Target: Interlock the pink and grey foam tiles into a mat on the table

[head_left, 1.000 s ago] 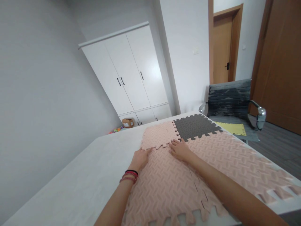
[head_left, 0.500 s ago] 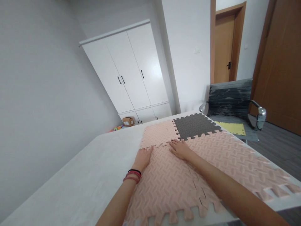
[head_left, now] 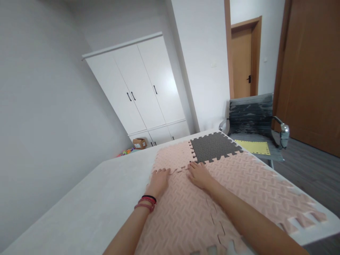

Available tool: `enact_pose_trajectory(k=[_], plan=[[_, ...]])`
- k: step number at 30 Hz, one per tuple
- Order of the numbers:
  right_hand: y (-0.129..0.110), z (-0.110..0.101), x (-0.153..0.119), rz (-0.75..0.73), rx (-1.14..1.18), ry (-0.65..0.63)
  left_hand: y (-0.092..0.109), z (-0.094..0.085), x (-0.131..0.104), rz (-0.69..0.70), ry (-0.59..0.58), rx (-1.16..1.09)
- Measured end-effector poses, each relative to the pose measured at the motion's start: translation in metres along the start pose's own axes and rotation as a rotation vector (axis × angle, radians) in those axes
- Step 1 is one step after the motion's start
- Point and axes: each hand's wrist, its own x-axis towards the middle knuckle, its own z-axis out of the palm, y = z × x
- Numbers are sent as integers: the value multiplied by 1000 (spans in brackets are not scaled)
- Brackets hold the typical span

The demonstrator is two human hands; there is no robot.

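Several pink foam mat tiles with toothed edges lie on a white table, a near one (head_left: 180, 205), a far one (head_left: 174, 154) and one at the right (head_left: 249, 177). A dark grey tile (head_left: 215, 147) is at the far right, beside the far pink one. My left hand (head_left: 159, 180) rests palm down on the seam between the near and far pink tiles, at its left end. My right hand (head_left: 199, 173) lies flat at the right end of that seam, by the corner where the tiles meet. Neither hand grips anything.
The white table (head_left: 87, 209) extends to the left. Beyond its right edge stands a chair (head_left: 251, 117) with a yellow tile (head_left: 253, 147) on the seat. A white wardrobe (head_left: 143, 85) and a cardboard box (head_left: 139, 143) are at the back.
The camera view has shifted slightly, so the room and mats appear lower and further left. Both hands stay pressed at the seam, with the left fingers lying flatter along it.
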Motion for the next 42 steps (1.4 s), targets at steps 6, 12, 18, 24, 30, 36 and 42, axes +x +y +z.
enact_pose_trajectory(k=[6, 12, 18, 24, 30, 36, 42], plan=[[6, -5, -5, 146, 2, -35, 11, 10, 13, 47, 0, -68], [14, -2, 1, 164, 14, -88, 7, 11, 19, 87, -7, -114], [23, -5, 5, 136, 38, -106, 21, 12, 12, 86, 26, -133], [22, -8, 2, 112, 43, -70, 25, 11, 19, 65, 8, -147], [25, -5, 4, 97, 55, -55, 25, 10, 19, 79, -4, -162], [30, 0, 11, 98, 85, -63, 27, 9, 14, 73, 6, -173], [30, -1, 12, 85, 91, -60, 34, 6, 11, 75, 41, -184]])
